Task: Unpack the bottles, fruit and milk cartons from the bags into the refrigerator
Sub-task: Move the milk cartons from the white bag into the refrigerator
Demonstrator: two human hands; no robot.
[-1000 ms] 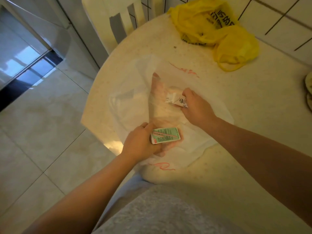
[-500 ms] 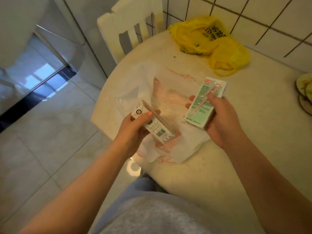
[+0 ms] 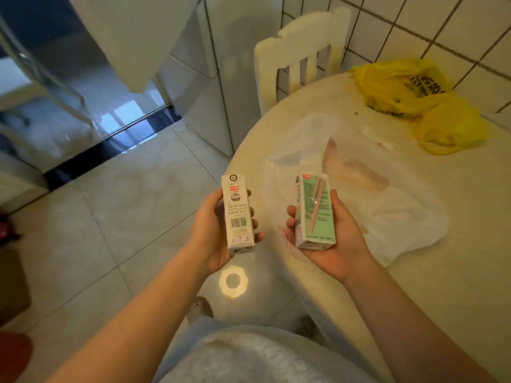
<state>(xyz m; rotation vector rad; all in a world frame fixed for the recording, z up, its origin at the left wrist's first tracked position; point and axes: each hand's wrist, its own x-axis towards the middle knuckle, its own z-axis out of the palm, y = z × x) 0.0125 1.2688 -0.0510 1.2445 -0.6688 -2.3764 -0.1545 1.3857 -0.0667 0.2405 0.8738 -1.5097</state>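
My left hand [image 3: 213, 233] grips a small white milk carton [image 3: 237, 211] upright, its printed side with a code facing me, held over the floor just left of the table edge. My right hand [image 3: 340, 244] holds a second milk carton [image 3: 315, 211], green-faced with a pink straw taped on it, above the table's near edge. A flat white plastic bag [image 3: 392, 214] with red print lies on the round table [image 3: 456, 272] behind my right hand. A crumpled yellow bag [image 3: 414, 98] sits at the table's far side by the tiled wall.
A white chair [image 3: 298, 51] stands at the table's far left edge against the tiles. A white appliance front [image 3: 143, 37] and a reflective panel with a dark base strip [image 3: 110, 142] are at the upper left. Tiled floor [image 3: 110, 230] spreads left of me.
Both hands have lifted the cartons out of the white bag and drawn them toward me and leftward. My view has swung left, so more floor and the appliance show.
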